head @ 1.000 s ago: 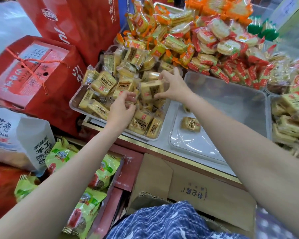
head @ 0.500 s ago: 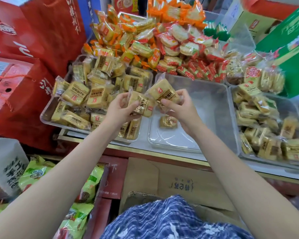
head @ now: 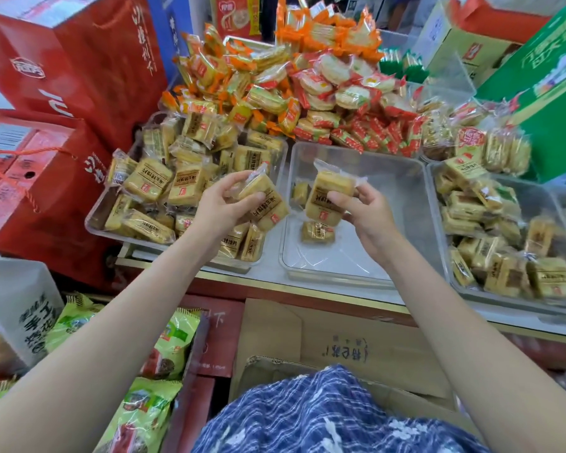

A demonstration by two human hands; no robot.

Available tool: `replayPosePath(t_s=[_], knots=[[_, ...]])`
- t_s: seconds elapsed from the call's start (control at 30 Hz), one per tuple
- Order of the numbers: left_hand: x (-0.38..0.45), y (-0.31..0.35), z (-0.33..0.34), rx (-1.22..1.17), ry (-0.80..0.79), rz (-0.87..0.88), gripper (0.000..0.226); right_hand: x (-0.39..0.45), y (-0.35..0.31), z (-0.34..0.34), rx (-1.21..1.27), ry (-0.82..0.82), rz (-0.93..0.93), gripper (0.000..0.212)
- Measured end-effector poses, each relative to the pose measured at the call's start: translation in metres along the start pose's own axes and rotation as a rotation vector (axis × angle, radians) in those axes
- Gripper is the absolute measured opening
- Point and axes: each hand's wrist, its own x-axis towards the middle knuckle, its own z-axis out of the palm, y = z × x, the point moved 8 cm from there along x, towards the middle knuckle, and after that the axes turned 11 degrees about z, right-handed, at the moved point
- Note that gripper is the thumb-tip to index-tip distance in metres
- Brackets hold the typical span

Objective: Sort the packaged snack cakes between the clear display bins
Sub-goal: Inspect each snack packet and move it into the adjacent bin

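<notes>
below the right hand point(head: 370, 217) gripping a snack cake point(head: 328, 197) – a near-bare clear bin point(head: 402, 178); left hand point(head: 223, 207) holds another cake point(head: 264, 201) beside the full bin point(head: 94, 220) – red cartons point(head: 30, 178) left.

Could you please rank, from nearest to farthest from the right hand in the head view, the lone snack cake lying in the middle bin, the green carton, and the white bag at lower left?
From the right hand:
1. Lone snack cake, just below the hand, on the middle bin floor.
2. Green carton, upper right, behind the bins.
3. White bag, far lower left, beside the counter.
</notes>
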Motion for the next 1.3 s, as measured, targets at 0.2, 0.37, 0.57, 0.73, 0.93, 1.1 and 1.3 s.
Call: replayPosePath(t_s=[0.2,0.37,0.57,0.73,0.93,1.1,1.3], knots=[[-0.002,0.004,0.008,0.061,-0.052,0.036,0.022,-0.002,-0.005,0.008,-0.123,-0.053,-0.054,0.021],[0.001,0.004,0.003,0.063,-0.004,0.038,0.024,-0.001,-0.015,-0.003,-0.184,0.017,-0.118,0.029],[0.001,-0.006,-0.007,0.019,0.091,-0.027,0.032,-0.007,-0.031,-0.003,-0.276,0.044,-0.257,0.041],[-0.003,-0.011,-0.003,-0.075,0.105,-0.084,0.032,-0.012,-0.036,0.003,-0.350,-0.004,-0.317,0.036],[-0.005,-0.018,0.001,-0.315,0.155,-0.182,0.020,-0.003,-0.020,-0.011,0.096,0.036,-0.097,0.017],[-0.011,-0.028,0.016,-0.469,0.121,-0.408,0.018,0.003,-0.006,-0.017,0.346,-0.052,0.066,0.003],[-0.015,-0.036,0.023,-0.548,0.176,-0.540,0.025,0.003,-0.016,-0.011,0.247,-0.229,0.009,0.021]])
